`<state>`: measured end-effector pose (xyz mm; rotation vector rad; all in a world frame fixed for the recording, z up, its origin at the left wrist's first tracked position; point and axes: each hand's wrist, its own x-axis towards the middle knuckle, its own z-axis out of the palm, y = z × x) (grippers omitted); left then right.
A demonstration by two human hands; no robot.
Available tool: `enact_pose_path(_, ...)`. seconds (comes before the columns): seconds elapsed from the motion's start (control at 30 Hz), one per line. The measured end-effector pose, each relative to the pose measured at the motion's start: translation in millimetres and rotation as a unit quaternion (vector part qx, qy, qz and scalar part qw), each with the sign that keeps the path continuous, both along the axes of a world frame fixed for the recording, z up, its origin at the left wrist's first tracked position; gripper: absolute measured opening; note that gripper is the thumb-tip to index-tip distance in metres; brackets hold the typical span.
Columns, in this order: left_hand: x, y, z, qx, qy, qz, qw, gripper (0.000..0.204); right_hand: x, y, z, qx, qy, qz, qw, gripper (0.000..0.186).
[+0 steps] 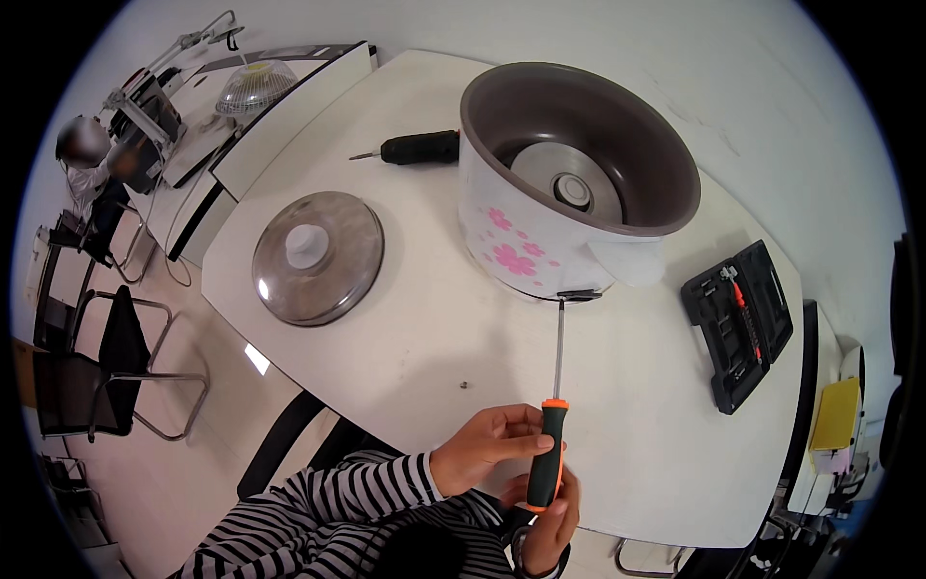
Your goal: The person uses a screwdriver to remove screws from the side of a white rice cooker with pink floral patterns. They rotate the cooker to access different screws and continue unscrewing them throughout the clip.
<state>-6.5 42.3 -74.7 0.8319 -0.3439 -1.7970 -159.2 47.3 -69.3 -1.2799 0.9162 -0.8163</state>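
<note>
Both hands are on a long screwdriver (547, 454) with a dark green handle and orange ends. My left hand (490, 446) pinches the upper part of the handle from the left. My right hand (552, 516) closes round its lower end. The steel shaft points away from me, and its tip meets or overlaps a small dark piece (580, 295) at the rice cooker's lower front edge; I cannot tell if they touch. The white rice cooker (511, 246) has pink flowers and a brown-grey inside; it stands without its lid. A small metal part (465, 385) lies left of the screwdriver.
A round metal lid (338, 256) with a white knob lies at the left. Behind the cooker's left side is a black power screwdriver (421, 148). An open black tool case (723, 338) sits at the right. Chairs (116, 376) and another person (92, 179) are off to the left.
</note>
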Motion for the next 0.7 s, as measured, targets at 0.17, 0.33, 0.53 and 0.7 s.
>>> enact_pose_path(0.17, -11, -4, -2, 0.024, -0.062, 0.035, 0.997, 0.036, 1, -4, -1, -0.296, 0.301, -0.03, 0.906, 0.047)
enact_pose_path(0.33, -15, -4, 5, -0.029, 0.009, 0.024, 0.999, 0.043, -1, -8, -5, 0.216, -0.152, 0.004, 0.965, 0.046)
enact_pose_path(0.53, -1, -4, 7, -0.012, 0.023, -0.002, 1.0, 0.043, -6, -11, -6, 0.309, -0.147, 0.075, 0.937, 0.055)
enact_pose_path(0.7, -6, -9, 6, 0.058, -0.015, 0.039, 0.997, 0.048, 5, -7, 15, -0.181, 0.269, 0.027, 0.946, 0.045)
